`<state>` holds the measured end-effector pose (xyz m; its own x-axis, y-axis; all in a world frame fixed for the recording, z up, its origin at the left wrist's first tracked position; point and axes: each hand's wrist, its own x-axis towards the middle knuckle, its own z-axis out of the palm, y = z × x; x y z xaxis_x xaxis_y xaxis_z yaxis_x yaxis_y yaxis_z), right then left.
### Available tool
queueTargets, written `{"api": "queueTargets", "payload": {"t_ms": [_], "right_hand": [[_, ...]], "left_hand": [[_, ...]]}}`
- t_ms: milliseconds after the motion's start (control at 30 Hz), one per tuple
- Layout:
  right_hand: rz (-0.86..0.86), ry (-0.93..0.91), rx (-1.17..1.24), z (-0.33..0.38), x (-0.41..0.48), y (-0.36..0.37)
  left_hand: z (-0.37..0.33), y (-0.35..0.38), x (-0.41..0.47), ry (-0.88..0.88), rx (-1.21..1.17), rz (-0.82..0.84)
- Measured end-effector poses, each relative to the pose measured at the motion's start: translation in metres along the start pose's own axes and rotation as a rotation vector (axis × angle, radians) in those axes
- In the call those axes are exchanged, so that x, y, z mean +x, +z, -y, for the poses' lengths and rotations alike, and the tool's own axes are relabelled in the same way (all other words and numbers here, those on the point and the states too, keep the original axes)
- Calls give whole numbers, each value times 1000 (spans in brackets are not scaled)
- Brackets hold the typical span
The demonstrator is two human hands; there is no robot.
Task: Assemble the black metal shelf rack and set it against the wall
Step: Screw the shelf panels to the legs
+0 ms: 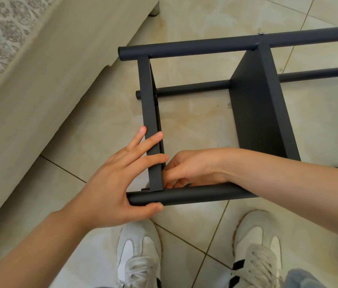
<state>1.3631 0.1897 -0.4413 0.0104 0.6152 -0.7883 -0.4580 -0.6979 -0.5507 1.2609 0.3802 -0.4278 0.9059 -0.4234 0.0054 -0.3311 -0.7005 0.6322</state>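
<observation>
Plainly, the left hand (120,179) lies flat, straight fingers (148,141) spread on the end panel (150,113), thumb along the near tube (195,195); the right hand (193,169) curls into their corner joint, and whether it holds anything is hidden. Should the bracing slacken, panel and tube could slip out of line and the fastening might jam. The shelf rack (263,113) lies on its side on the tiled floor (195,121), long axis running from the floor's edge by the couch (39,90) rightward, its end pointing left.
</observation>
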Motion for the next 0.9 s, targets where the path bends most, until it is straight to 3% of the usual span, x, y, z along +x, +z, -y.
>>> {"api": "queueTargets", "payload": {"t_ms": [900], "right_hand": [[52, -18, 44, 0, -5, -6]], "left_hand": [[1, 1, 0, 1, 2, -10]]}}
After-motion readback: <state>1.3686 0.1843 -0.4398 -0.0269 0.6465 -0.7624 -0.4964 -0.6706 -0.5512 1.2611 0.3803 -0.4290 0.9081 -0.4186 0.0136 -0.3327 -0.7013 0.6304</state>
